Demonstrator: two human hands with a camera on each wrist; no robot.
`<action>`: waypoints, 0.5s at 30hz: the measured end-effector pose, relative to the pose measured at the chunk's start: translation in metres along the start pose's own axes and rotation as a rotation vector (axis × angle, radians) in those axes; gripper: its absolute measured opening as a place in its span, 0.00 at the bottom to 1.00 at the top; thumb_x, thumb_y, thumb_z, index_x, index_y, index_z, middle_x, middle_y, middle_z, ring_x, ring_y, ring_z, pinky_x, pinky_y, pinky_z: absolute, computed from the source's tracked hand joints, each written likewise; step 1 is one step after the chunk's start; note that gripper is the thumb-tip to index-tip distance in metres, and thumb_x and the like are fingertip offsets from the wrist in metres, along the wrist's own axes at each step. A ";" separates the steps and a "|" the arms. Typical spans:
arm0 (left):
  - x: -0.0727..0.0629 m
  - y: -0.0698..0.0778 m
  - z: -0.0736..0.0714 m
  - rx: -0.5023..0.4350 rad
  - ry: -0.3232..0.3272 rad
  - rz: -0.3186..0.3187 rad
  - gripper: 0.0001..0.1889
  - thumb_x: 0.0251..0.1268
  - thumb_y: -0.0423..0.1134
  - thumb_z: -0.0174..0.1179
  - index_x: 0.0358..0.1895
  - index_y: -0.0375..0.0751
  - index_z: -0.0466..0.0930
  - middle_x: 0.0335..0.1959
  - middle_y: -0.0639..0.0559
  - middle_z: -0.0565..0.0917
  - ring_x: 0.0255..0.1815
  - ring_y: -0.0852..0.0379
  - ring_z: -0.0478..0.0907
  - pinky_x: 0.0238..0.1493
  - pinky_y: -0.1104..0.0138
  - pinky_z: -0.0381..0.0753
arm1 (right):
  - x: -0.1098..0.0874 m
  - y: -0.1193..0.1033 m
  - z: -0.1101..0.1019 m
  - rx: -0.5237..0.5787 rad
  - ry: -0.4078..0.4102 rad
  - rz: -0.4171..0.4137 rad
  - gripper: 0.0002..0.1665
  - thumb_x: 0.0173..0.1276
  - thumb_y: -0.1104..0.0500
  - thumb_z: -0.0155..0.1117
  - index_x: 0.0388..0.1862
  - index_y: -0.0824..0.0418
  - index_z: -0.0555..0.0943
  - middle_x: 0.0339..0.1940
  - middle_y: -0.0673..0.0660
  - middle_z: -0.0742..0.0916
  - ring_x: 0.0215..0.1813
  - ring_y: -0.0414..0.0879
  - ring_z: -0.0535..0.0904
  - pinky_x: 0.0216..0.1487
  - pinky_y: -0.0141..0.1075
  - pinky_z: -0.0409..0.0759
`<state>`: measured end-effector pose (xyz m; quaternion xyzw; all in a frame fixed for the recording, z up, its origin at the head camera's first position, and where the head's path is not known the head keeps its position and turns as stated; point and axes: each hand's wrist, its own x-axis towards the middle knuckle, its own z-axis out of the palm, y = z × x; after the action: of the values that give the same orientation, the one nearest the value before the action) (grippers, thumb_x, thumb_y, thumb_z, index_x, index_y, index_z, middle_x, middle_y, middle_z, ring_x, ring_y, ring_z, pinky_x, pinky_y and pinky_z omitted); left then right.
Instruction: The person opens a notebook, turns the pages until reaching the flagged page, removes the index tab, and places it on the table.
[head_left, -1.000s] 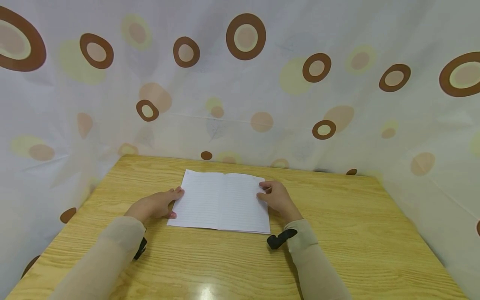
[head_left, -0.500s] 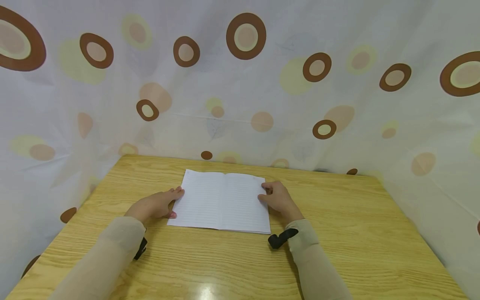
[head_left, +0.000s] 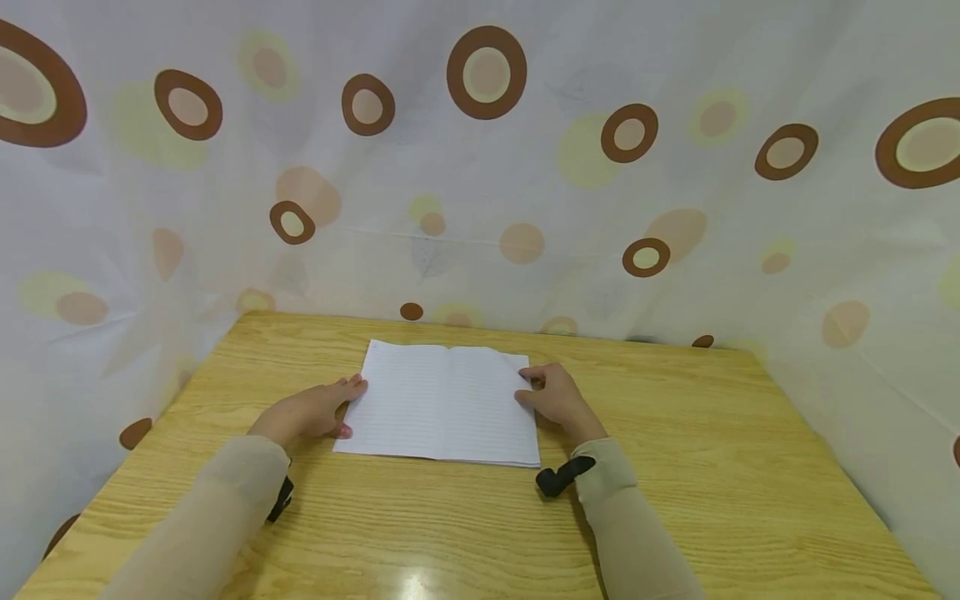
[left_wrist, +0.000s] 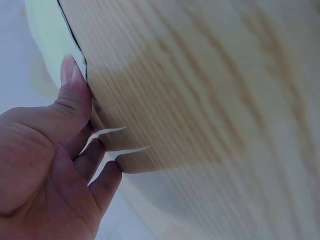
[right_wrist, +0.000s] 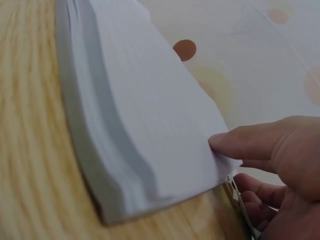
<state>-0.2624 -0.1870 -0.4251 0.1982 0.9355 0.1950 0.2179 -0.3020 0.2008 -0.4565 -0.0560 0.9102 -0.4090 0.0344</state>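
A lined notebook (head_left: 405,404) lies spread open on the wooden table, its blank pages facing up. At its left edge is my left hand (head_left: 309,411), fingers extended over the margin and thumb (left_wrist: 74,95) against the edge in the left wrist view. My right hand (head_left: 561,398) pinches the right-hand page (right_wrist: 150,100) near its upper outer corner, thumb on top and the other fingers beyond the edge. The right wrist view shows the stacked sheets of that half, the top one standing slightly apart from those below.
The wooden table (head_left: 712,467) reaches around the notebook on all sides. Behind it and at both sides hangs a pale sheet (head_left: 480,183) printed with brown rings. A black strap (head_left: 564,477) sits on the right wrist.
My right hand has shifted only slightly at the page edge, and the page's upper right corner now looks a little raised. My left hand and the notebook stay in place.
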 end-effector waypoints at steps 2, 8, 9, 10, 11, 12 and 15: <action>-0.001 0.000 0.000 -0.006 0.002 0.002 0.43 0.65 0.36 0.62 0.79 0.36 0.47 0.79 0.36 0.44 0.78 0.36 0.41 0.74 0.44 0.45 | 0.000 0.000 0.000 0.004 0.008 -0.006 0.22 0.65 0.64 0.67 0.59 0.68 0.81 0.61 0.65 0.80 0.63 0.57 0.72 0.65 0.50 0.69; -0.001 0.000 0.000 0.001 0.008 0.017 0.44 0.64 0.37 0.63 0.78 0.34 0.48 0.79 0.34 0.45 0.78 0.35 0.42 0.74 0.44 0.45 | -0.003 -0.005 -0.001 0.001 0.035 -0.005 0.12 0.64 0.62 0.68 0.44 0.67 0.84 0.42 0.60 0.82 0.45 0.52 0.74 0.49 0.44 0.75; -0.001 0.000 0.000 0.005 0.008 0.018 0.44 0.63 0.37 0.63 0.78 0.34 0.48 0.79 0.34 0.45 0.78 0.35 0.43 0.74 0.44 0.45 | -0.003 -0.005 -0.002 0.010 0.034 0.008 0.11 0.64 0.62 0.68 0.43 0.67 0.83 0.40 0.59 0.82 0.44 0.52 0.74 0.48 0.43 0.75; -0.001 0.000 0.000 0.005 0.008 0.018 0.44 0.63 0.37 0.63 0.78 0.33 0.48 0.79 0.34 0.45 0.78 0.34 0.43 0.74 0.44 0.45 | -0.004 -0.005 -0.002 0.021 0.032 0.023 0.11 0.64 0.61 0.68 0.42 0.67 0.82 0.39 0.59 0.81 0.43 0.52 0.74 0.46 0.42 0.74; -0.001 0.000 0.000 0.004 0.008 0.016 0.44 0.63 0.37 0.63 0.78 0.33 0.48 0.79 0.34 0.45 0.77 0.34 0.43 0.74 0.44 0.45 | -0.004 -0.005 -0.002 0.034 0.030 0.040 0.10 0.64 0.61 0.69 0.41 0.67 0.82 0.38 0.59 0.81 0.42 0.52 0.73 0.44 0.41 0.74; -0.001 0.000 0.000 0.001 0.008 0.013 0.44 0.63 0.37 0.63 0.78 0.33 0.48 0.79 0.34 0.45 0.77 0.34 0.42 0.74 0.44 0.45 | -0.004 -0.005 -0.003 0.050 0.026 0.060 0.11 0.65 0.60 0.69 0.41 0.66 0.81 0.39 0.59 0.81 0.42 0.52 0.74 0.44 0.41 0.74; -0.001 0.001 0.000 -0.009 0.006 0.000 0.44 0.63 0.37 0.63 0.78 0.34 0.48 0.79 0.34 0.45 0.78 0.35 0.42 0.74 0.44 0.45 | -0.003 -0.004 -0.003 0.066 0.027 0.095 0.12 0.66 0.59 0.69 0.42 0.66 0.80 0.40 0.59 0.81 0.42 0.51 0.74 0.42 0.40 0.75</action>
<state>-0.2614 -0.1868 -0.4244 0.1966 0.9353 0.1997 0.2162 -0.2988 0.2011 -0.4516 -0.0060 0.8982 -0.4373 0.0435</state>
